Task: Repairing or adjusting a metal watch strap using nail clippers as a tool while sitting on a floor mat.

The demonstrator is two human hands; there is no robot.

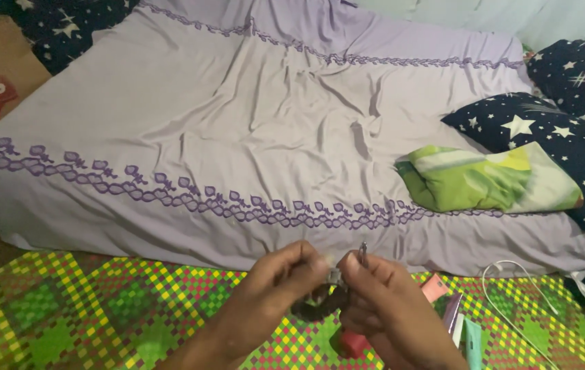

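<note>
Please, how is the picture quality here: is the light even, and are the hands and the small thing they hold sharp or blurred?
Head view: soft, even light on the lilac sheet, no glare; both hands, left hand and right hand, are motion-blurred, so the small metal object between them is unclear; corners look dim.

You cannot make out the small object [337,277] pinched between your left hand [285,274] and right hand [374,288]: your fingers cover most of it, and motion blurs both hands. Only a thin metal tip [363,252] pokes above your right hand. A dark shape [320,307] just below the hands is too blurred to identify. Your forearms run off the bottom edge. Right of your right hand, several small pink and teal packets [460,322] are partly hidden and cut off. Further right, a white cable [512,294] leaves the frame.
</note>
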